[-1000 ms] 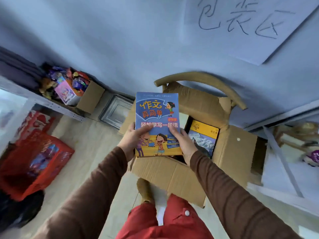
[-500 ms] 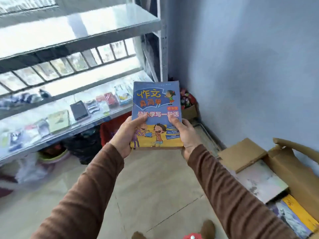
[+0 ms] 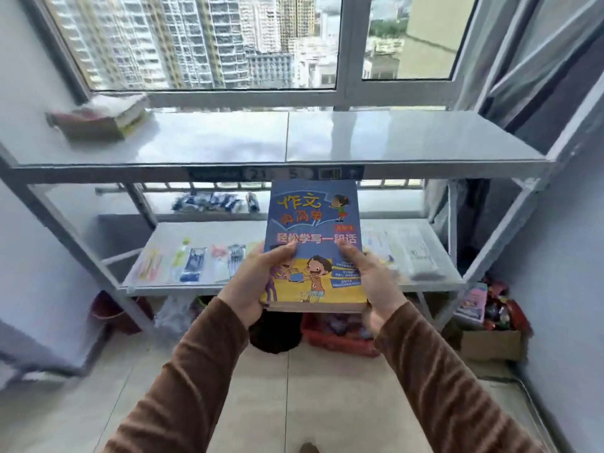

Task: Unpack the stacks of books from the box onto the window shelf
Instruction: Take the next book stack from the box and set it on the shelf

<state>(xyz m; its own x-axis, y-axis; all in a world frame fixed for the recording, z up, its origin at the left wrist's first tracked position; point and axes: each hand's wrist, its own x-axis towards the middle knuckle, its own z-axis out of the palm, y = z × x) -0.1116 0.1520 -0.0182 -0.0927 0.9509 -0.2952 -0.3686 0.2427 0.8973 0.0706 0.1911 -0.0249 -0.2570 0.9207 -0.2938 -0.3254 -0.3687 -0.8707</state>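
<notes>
I hold a stack of books [image 3: 315, 220] with a blue and yellow cartoon cover between both hands, in front of the metal window shelf [image 3: 376, 142]. My left hand [image 3: 253, 282] grips its left edge, thumb on the cover. My right hand [image 3: 376, 282] grips the right edge the same way. The stack hangs just below the top shelf's front rail. Another pile of books [image 3: 101, 117] lies at the top shelf's far left. The box is out of view.
The lower shelf [image 3: 434, 282] carries several packets of small goods. Under it stand a red basket [image 3: 336, 338], a dark bag [image 3: 276, 335] and a red bucket [image 3: 111, 312]. A cardboard carton of toys [image 3: 490, 335] sits at the right wall.
My view swung from the cardboard box on the chair round to the window shelf. Both hands carried the stack of books along, keeping the same grip.
</notes>
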